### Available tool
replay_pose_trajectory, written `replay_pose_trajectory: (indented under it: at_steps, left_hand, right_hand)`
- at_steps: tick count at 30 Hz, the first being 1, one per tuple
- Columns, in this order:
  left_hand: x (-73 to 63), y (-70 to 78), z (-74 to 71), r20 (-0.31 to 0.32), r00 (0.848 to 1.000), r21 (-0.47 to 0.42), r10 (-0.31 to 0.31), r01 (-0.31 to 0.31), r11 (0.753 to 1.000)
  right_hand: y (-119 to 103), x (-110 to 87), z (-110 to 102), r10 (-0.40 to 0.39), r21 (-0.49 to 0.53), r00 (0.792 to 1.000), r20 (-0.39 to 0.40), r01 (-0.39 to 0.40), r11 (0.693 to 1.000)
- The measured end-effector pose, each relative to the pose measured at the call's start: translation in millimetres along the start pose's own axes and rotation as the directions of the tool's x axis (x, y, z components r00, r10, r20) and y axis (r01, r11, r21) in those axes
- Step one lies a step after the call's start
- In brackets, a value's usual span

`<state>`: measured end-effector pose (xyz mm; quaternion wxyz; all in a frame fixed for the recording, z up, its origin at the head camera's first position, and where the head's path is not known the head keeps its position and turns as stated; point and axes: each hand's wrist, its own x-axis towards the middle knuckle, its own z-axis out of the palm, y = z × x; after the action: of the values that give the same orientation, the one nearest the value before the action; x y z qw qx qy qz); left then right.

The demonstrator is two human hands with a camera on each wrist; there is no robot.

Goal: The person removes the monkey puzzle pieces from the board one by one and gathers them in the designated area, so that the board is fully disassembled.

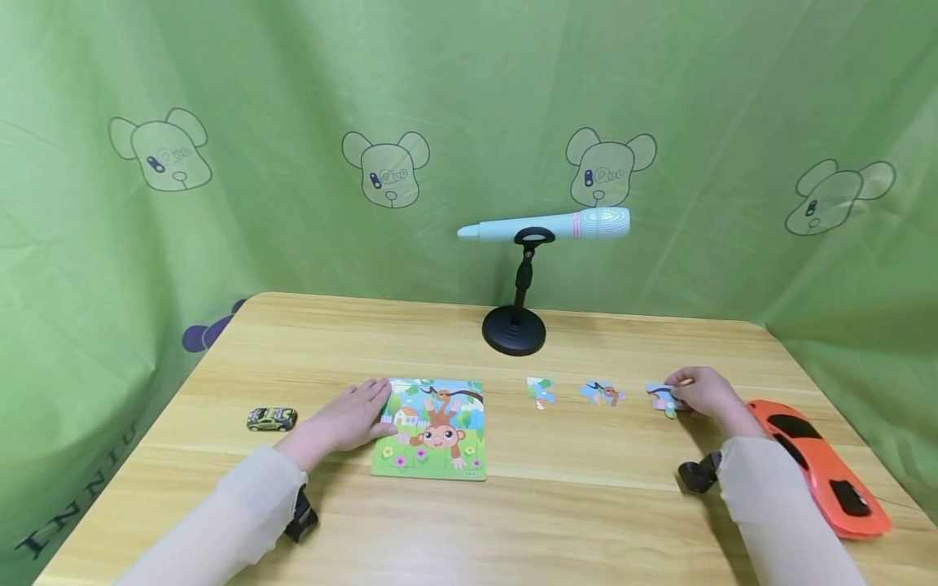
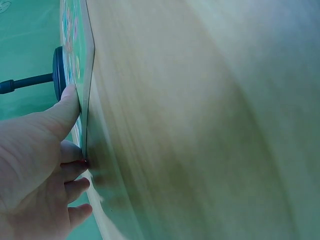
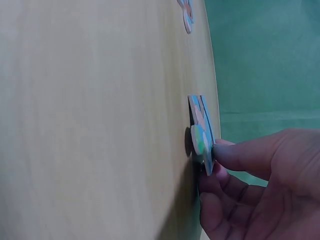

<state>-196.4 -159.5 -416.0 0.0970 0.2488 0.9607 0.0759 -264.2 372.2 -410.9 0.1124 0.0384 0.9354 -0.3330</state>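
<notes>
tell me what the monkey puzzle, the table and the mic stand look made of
Monkey puzzle: probably printed cardboard or thin wood, from its picture face and plain edge in the left wrist view. Table: wood or wood-look laminate, smooth, from its pale grain and soft sheen. Mic stand: matte-looking black plastic or metal; its even surface leaves that open.

The table [image 1: 557, 529] bears a puzzle [image 1: 440, 435], pieces [image 1: 541, 390], cars [image 1: 271, 419] and a stand [image 1: 515, 332].

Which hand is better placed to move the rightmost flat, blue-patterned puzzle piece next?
Likely the right hand: it pinches that piece. The left hand touches the square, colourful monkey puzzle, well away from it.
</notes>
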Motion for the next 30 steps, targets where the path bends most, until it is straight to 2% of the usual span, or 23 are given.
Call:
replay_pose_trajectory:
  at_steps: [9, 13, 17, 21, 25, 30]
  left_hand:
    - [-0.9, -0.6, 0.2, 0.009, 1.000, 0.006, -0.009, 0.009, 1.000]
    - [0.1, -1.3, 1.0, 0.007, 1.000, 0.009, -0.010, 0.010, 1.000]
    - [0.1, -1.8, 1.7, 0.001, 1.000, 0.004, -0.008, 0.008, 1.000]
    - [-0.6, -2.3, 2.3, -0.007, 1.000, 0.003, -0.003, 0.003, 1.000]
    - [-0.1, -3.0, 2.6, -0.021, 1.000, 0.004, 0.008, -0.008, 1.000]
    - [-0.2, -1.0, 1.5, -0.036, 0.999, 0.000, 0.011, -0.011, 1.000]
  right_hand:
    - [-5.5, -3.9, -2.2, 0.008, 0.027, 1.000, -0.002, -0.008, 1.000]
    - [-13.8, -8.2, -3.9, -0.038, 0.028, 0.999, -0.010, 0.038, 0.999]
    - [-27.5, -11.0, -1.4, -0.131, 0.012, 0.991, -0.034, 0.131, 0.991]
    - [-50.5, -16.0, 6.9, -0.245, 0.013, 0.968, -0.051, 0.246, 0.969]
    - [-79.1, -21.9, 19.3, -0.332, 0.033, 0.943, -0.032, 0.333, 0.942]
    - [-115.2, -23.2, 44.3, -0.436, 0.024, 0.900, -0.011, 0.436, 0.900]
